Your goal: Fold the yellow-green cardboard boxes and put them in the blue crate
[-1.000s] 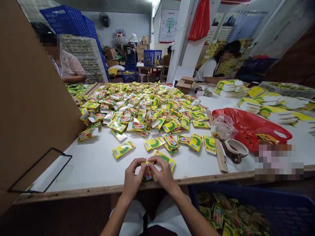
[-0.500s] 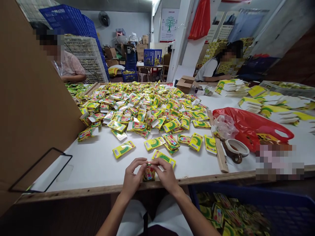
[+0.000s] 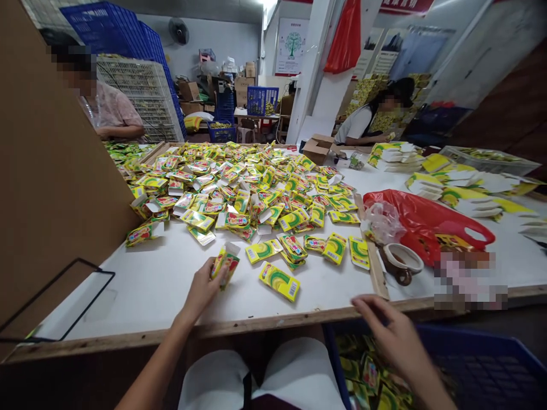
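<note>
My left hand is closed around a small yellow-and-green printed carton, whose white end flap stands open. It hovers over the front left of the white table. My right hand is out to the right, above the blue crate below the table edge. Its fingers are apart and I see nothing in them. Inside the crate lie many similar cartons. A single carton lies flat between my hands, and a large heap of cartons spreads behind it.
A wooden strip borders the work area on the right. Beyond it are a red plastic bag, a brown-and-white cup and stacks of flat cartons. A cardboard panel stands at left. Other people sit across the table.
Both hands were together on a carton at the table edge. My right hand has moved right over the crate, without a carton; my left has moved left and picked up another carton.
</note>
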Action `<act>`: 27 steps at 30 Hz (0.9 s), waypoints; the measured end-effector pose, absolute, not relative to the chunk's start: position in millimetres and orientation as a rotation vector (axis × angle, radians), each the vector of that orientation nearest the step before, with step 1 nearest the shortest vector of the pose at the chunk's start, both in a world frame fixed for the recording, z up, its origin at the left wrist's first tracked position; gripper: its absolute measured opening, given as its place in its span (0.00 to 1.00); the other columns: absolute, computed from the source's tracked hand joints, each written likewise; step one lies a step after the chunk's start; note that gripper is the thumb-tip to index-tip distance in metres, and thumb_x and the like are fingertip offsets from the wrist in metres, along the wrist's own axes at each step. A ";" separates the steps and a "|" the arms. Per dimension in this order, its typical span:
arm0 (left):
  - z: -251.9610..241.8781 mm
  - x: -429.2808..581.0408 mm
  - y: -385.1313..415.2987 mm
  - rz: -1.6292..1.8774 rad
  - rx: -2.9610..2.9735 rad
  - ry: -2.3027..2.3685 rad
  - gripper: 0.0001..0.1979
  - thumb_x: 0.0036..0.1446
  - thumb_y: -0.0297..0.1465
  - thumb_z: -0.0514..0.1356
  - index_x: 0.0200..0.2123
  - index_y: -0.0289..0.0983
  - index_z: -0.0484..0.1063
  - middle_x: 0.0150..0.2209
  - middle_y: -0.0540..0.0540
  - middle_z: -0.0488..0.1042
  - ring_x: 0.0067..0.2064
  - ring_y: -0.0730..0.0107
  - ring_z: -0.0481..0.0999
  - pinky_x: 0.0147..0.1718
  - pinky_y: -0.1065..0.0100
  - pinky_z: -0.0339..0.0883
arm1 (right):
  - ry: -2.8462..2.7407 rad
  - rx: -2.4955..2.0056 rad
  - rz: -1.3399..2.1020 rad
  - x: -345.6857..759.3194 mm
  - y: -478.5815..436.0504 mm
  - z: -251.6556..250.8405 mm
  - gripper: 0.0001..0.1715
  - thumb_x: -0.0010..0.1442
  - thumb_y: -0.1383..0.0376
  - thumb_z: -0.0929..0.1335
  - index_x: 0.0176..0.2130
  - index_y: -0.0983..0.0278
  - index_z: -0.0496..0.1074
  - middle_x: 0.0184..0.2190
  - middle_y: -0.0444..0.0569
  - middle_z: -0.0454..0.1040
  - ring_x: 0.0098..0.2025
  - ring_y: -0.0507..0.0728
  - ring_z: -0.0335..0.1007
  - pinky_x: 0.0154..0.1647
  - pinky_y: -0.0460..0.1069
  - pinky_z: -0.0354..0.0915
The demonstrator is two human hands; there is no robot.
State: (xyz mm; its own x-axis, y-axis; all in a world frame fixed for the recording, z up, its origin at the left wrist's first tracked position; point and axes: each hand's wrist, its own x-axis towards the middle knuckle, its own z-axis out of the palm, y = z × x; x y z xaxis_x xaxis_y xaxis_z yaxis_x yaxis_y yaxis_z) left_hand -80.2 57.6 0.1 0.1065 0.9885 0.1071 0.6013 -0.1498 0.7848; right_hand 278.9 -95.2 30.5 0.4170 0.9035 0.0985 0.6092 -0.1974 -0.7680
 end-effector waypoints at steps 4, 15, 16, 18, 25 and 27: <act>-8.1 -45.5 26.0 1.008 1.551 1.222 0.13 0.56 0.40 0.55 0.36 0.36 0.68 0.34 0.46 0.73 0.35 0.66 0.72 0.33 0.69 0.65 | -1.283 -1.431 0.800 178.3 -46.9 9.7 0.13 0.59 0.56 0.65 0.36 0.62 0.72 0.38 0.53 0.76 0.43 0.61 0.72 0.45 0.54 0.67; -10.0 -41.2 1.2 0.983 1.437 0.965 0.20 0.58 0.31 0.54 0.53 0.42 0.55 0.41 0.46 0.74 0.39 0.68 0.75 0.40 0.66 0.68 | -1.422 -1.166 0.855 118.7 -8.5 -17.9 0.12 0.58 0.67 0.65 0.44 0.60 0.68 0.35 0.46 0.74 0.35 0.55 0.70 0.39 0.49 0.66; -9.5 -42.0 2.6 0.955 1.453 0.958 0.19 0.58 0.31 0.54 0.53 0.42 0.58 0.42 0.46 0.74 0.40 0.68 0.75 0.41 0.66 0.68 | -1.458 -1.176 0.862 121.4 -6.9 -17.2 0.12 0.57 0.67 0.66 0.43 0.60 0.69 0.36 0.46 0.74 0.35 0.55 0.70 0.39 0.49 0.66; -9.6 -42.7 5.7 0.925 1.470 0.943 0.17 0.57 0.30 0.54 0.51 0.41 0.62 0.44 0.45 0.73 0.44 0.65 0.74 0.44 0.65 0.67 | -1.495 -1.179 0.908 125.8 -2.9 -15.3 0.12 0.57 0.66 0.66 0.43 0.60 0.72 0.39 0.47 0.75 0.36 0.55 0.70 0.40 0.49 0.66; -11.9 -42.7 8.9 0.930 1.410 0.956 0.14 0.54 0.30 0.56 0.46 0.39 0.67 0.44 0.44 0.75 0.46 0.61 0.75 0.44 0.62 0.68 | -1.311 -1.114 0.982 122.6 6.4 -20.8 0.15 0.56 0.62 0.67 0.45 0.59 0.68 0.33 0.46 0.73 0.32 0.54 0.71 0.33 0.47 0.69; -12.7 -42.8 8.6 0.941 1.404 0.958 0.14 0.54 0.30 0.56 0.45 0.39 0.67 0.44 0.44 0.75 0.46 0.62 0.75 0.45 0.62 0.68 | -1.252 -1.111 0.983 119.1 6.4 -26.3 0.13 0.55 0.61 0.68 0.42 0.59 0.66 0.32 0.45 0.72 0.31 0.53 0.71 0.32 0.47 0.69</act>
